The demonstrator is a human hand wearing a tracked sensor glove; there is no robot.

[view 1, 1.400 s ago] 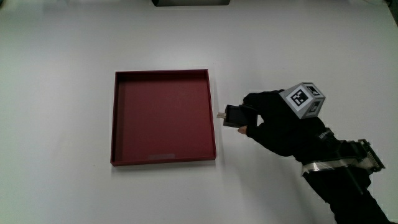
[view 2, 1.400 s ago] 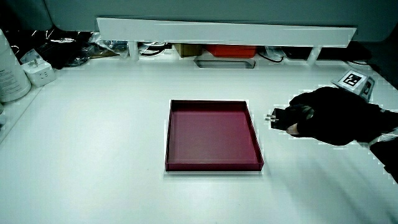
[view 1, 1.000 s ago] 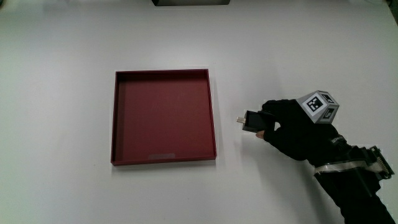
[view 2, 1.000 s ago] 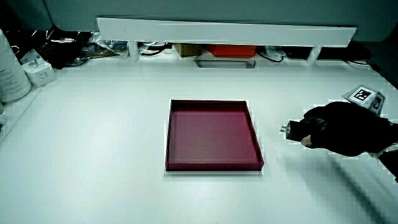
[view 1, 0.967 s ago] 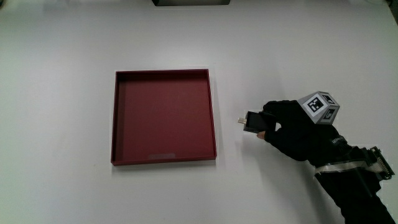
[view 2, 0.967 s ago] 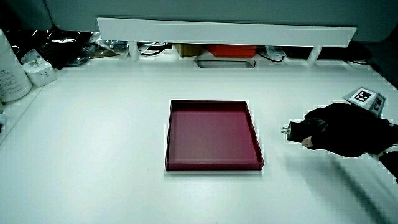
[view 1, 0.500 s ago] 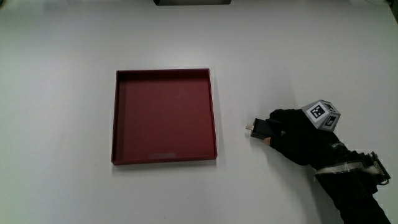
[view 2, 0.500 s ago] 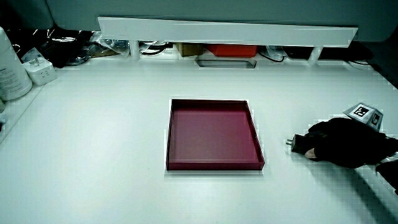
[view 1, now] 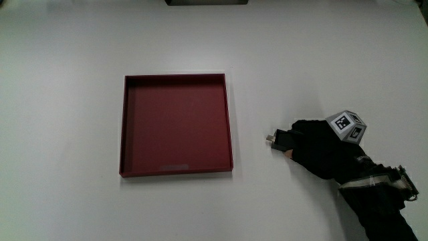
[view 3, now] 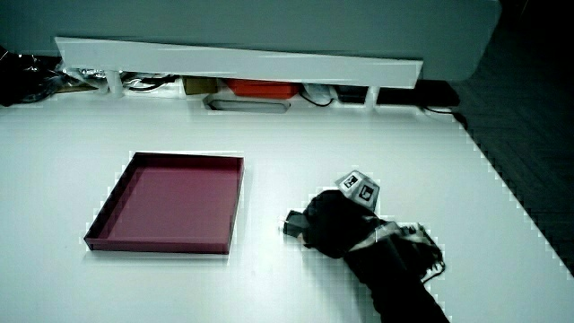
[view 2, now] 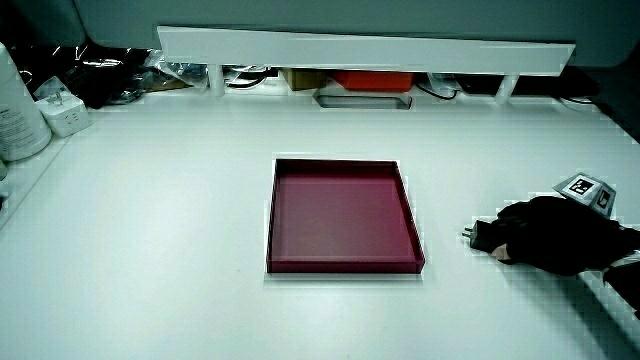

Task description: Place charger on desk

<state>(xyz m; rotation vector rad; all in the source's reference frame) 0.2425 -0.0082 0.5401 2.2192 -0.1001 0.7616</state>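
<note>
— Small black charger [view 1: 279, 140] with metal prongs: where is it?
— Down on the white table [view 1: 321, 60], beside the shallow square red tray [view 1: 176, 124], prongs pointing at the tray.
— Let go of?
— No, the black-gloved hand [view 1: 322, 148] has its fingers closed around it, resting low on the table.

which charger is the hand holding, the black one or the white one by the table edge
The black charger, gripped by the hand on the table beside the red tray. The white charger sits untouched at the table's edge.
</note>
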